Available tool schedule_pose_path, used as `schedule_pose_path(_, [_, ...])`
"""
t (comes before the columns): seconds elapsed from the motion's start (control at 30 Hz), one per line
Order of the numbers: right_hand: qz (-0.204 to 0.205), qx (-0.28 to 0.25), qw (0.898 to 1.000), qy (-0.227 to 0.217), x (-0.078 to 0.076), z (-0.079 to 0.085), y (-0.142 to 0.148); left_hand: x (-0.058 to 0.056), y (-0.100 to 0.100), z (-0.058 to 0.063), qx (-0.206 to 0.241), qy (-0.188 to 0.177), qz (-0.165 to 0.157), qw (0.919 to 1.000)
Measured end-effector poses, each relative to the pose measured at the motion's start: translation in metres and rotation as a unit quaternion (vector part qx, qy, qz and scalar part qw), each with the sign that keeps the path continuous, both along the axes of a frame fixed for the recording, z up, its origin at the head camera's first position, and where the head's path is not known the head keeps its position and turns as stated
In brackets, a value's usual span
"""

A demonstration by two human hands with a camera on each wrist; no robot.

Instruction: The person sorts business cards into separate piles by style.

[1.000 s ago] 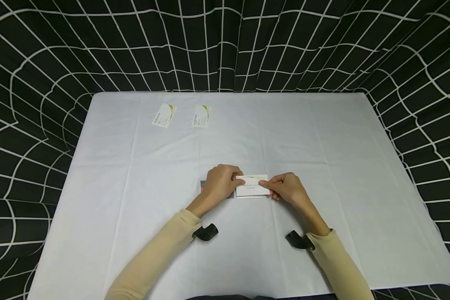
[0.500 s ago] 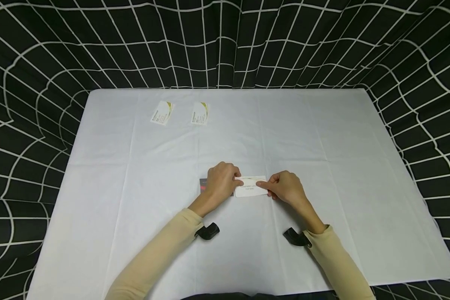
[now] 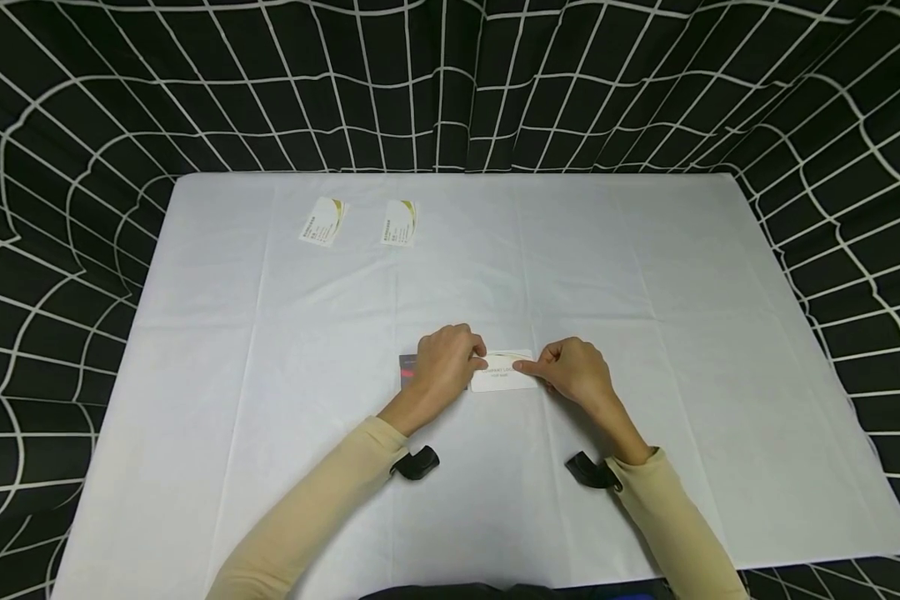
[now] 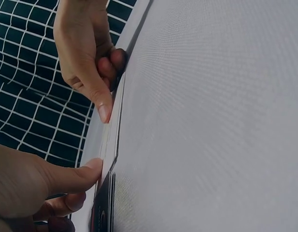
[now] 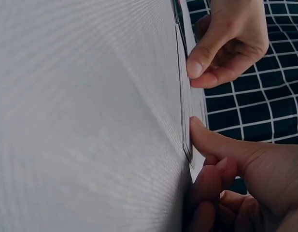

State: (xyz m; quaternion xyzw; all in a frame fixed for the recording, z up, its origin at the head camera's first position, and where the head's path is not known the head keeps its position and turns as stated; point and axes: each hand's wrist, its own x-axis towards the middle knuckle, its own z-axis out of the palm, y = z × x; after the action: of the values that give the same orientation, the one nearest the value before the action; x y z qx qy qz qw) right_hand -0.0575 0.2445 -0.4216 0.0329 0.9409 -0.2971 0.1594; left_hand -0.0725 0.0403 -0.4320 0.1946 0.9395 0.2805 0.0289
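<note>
A white business card (image 3: 504,382) with grey print lies flat at the middle of the table, apparently over another white card whose edges show in the wrist views. At its left end, my left hand (image 3: 444,360) pinches it, thumb on top and fingers curled at the far edge. My right hand (image 3: 576,372) pinches the right end, its thumb (image 5: 206,135) on the card's surface. Close on the left, a dark grey card (image 3: 407,363) with a red mark is mostly hidden under my left hand; in the left wrist view its edge looks layered.
Two white business cards with a yellow-green curve lie near the far edge, a left one (image 3: 323,222) tilted and a right one (image 3: 400,223) nearly upright. A white cloth (image 3: 645,292) covers the table. Black netted fabric (image 3: 450,83) hangs behind and along the sides.
The top white card has come down level with the card beneath, whose lower edge showed before. My hands stay at its two ends; the view has tipped slightly.
</note>
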Motion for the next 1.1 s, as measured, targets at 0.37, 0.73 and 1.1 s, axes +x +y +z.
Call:
schedule_pose_path(0.37, [0.007,-0.001,1.000,-0.005,-0.005,0.005,-0.003,0.004,-0.001,0.005,0.000,0.028,0.000,0.9996])
schedule_pose_path(0.73, [0.066,0.001,0.994,0.092,-0.035,0.022,-0.042,-0.003,-0.023,0.006,0.042,0.046,0.041,0.9972])
schedule_pose_path(1.1, [0.147,-0.088,0.976,0.134,-0.080,0.024,-0.094,-0.023,-0.069,0.010,0.062,0.036,0.111,0.9913])
